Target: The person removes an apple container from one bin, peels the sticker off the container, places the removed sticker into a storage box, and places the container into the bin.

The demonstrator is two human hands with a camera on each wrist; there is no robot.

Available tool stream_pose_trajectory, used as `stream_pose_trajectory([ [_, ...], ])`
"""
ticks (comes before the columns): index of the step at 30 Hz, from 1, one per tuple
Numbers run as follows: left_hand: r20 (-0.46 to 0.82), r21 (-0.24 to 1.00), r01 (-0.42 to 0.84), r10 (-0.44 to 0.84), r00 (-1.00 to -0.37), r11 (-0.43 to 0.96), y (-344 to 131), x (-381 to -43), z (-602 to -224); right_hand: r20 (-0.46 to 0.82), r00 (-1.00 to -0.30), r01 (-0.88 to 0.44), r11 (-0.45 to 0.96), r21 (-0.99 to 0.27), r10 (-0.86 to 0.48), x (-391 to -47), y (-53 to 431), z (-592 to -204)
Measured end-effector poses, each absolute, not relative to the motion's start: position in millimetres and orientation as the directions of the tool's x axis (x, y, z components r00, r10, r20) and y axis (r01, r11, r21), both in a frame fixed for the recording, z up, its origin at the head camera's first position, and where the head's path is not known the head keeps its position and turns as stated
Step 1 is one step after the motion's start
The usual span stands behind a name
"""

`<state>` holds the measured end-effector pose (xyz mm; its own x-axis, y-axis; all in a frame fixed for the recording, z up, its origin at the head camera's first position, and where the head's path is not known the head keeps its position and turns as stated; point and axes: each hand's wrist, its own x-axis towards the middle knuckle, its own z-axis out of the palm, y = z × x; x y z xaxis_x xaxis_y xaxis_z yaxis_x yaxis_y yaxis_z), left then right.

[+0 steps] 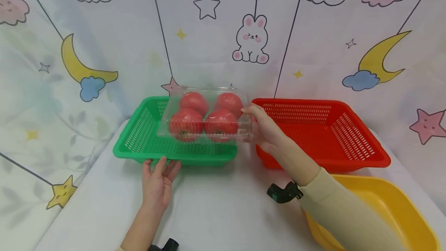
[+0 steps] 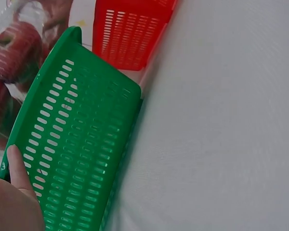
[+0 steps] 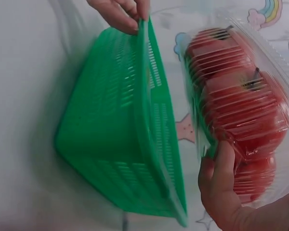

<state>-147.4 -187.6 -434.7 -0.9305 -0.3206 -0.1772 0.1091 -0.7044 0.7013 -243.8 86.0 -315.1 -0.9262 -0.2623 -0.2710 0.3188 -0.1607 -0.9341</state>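
Observation:
My right hand [image 1: 261, 127] grips the right end of a clear plastic clamshell box [image 1: 212, 92] holding several red tomato-like fruits [image 1: 221, 121]. The box is held up over the green basket [image 1: 181, 160], overlapping its back and right parts in the head view. In the right wrist view, the thumb [image 3: 225, 163] presses against the clear plastic beside the fruits. At the basket's front rim is my left hand [image 1: 156, 185], its fingertips holding the edge. One finger [image 2: 20, 168] lies along the slotted outer wall in the left wrist view.
A red slotted basket [image 1: 348, 166] stands to the right of the green one. Nearer me on the right, a yellow tray [image 1: 400, 212] lies partly under my right sleeve [image 1: 341, 208]. A printed cloth [image 1: 209, 49] hangs behind the white table [image 1: 223, 204].

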Motion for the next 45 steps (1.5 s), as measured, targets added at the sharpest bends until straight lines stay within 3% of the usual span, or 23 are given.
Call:
stream_pose_trajectory([
  [9,-0.161,0.677,0.094,-0.271,-0.949,-0.730,-195,-147,-432,-0.292,-0.923,0.340,-0.177,-0.924,-0.251,-270,40,-334],
  [27,-0.186,0.670,0.047,-0.229,-0.956,-0.741,-200,-146,-433,-0.370,-0.902,0.409,-0.163,-0.898,-0.224,-287,-11,-361],
  [45,-0.181,0.663,0.062,-0.240,-0.954,-0.746,-196,-146,-436,-0.464,-0.868,0.459,0.072,-0.886,-0.179,-285,-18,-374],
])
